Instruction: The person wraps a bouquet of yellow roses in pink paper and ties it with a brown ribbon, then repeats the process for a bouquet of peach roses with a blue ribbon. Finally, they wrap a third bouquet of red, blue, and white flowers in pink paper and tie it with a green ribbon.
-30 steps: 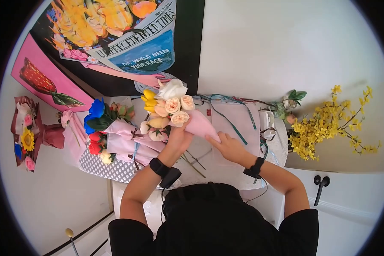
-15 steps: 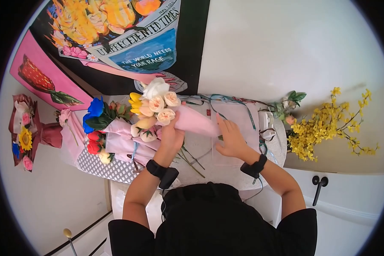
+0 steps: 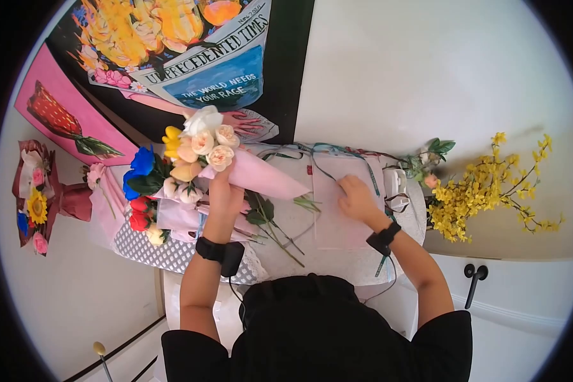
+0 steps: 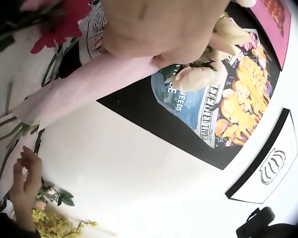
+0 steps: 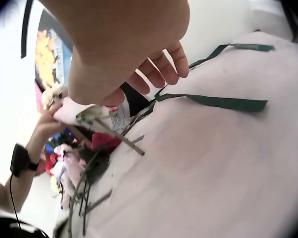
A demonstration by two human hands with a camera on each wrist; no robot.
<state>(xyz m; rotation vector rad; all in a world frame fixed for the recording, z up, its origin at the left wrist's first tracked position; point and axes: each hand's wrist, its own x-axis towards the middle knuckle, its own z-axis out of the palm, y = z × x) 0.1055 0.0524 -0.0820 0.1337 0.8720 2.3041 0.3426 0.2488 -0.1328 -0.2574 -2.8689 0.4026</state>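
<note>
The left hand [image 3: 226, 200] grips a bouquet of white, peach and yellow flowers [image 3: 202, 142], its lower part rolled in pink paper [image 3: 267, 176]. Green stem ends [image 3: 308, 202] stick out of the narrow end. In the left wrist view, the left hand [image 4: 159, 27] covers part of the pink cone [image 4: 89, 89]. The right hand [image 3: 359, 202] is over a flat pale pink sheet, close to a dark green ribbon. In the right wrist view, the fingers of the right hand [image 5: 124, 49] bend loosely with nothing seen between them, near the ribbon [image 5: 218, 102].
Loose stems with leaves [image 3: 277, 235] lie on the table between the arms. To the left are wrapped flowers with red and blue blooms [image 3: 141, 162]. A small white object [image 3: 396, 181] and yellow blossom branches [image 3: 465, 204] stand right. Paintings [image 3: 223, 76] lean behind.
The left hand has carried the bouquet to the left, exposing stem ends. The right hand has parted from the paper cone and moved slightly right, over the flat sheet near the ribbon.
</note>
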